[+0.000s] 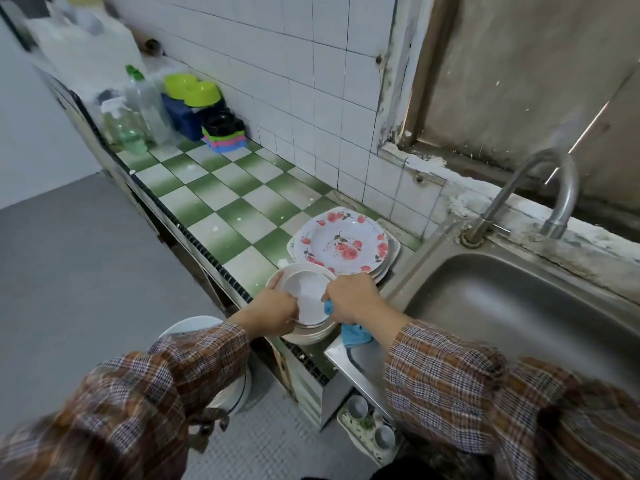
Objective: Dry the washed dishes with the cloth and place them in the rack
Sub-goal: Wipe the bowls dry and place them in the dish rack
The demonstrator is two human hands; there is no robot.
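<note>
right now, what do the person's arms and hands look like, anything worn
The left sleeve and right sleeve are the same loose brown, rust and white plaid, long, gathered at the cuffs. The left hand and right hand are bare: no gloves, rings or watch show.

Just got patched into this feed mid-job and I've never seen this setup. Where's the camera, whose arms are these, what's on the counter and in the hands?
No machine here: a person works with bare hands. The one picture comes from a wide-angle camera on their head, looking forward and down, so the plaid sleeves are their own arms. The left hand grips the rim of the top white plate on a stack at the edge of the green checkered counter. The right hand holds a blue cloth at that plate's edge. Behind lies a floral plate on further plates; the steel sink lies to the right.
</note>
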